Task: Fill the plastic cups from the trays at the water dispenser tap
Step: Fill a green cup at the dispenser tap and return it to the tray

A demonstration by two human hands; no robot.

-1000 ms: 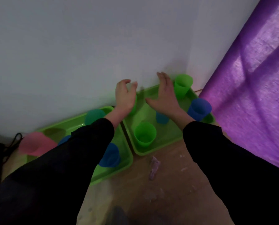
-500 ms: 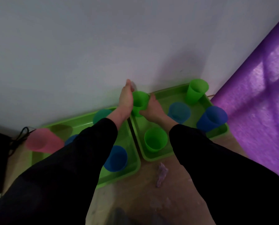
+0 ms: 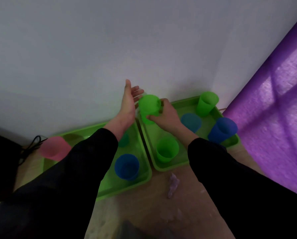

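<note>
tilted green cup point(image 3: 148, 107) in the air above right green tray point(image 3: 171, 166), far-left corner.

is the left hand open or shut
Open: the left hand holds nothing, fingers straight beside the green cup that the right hand grips.

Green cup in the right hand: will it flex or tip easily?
Probably light: the right hand alone holds the green cup, tilted. Its translucent plastic wall may flex if squeezed. Tall and narrow-based, it likely tips when nudged.
</note>
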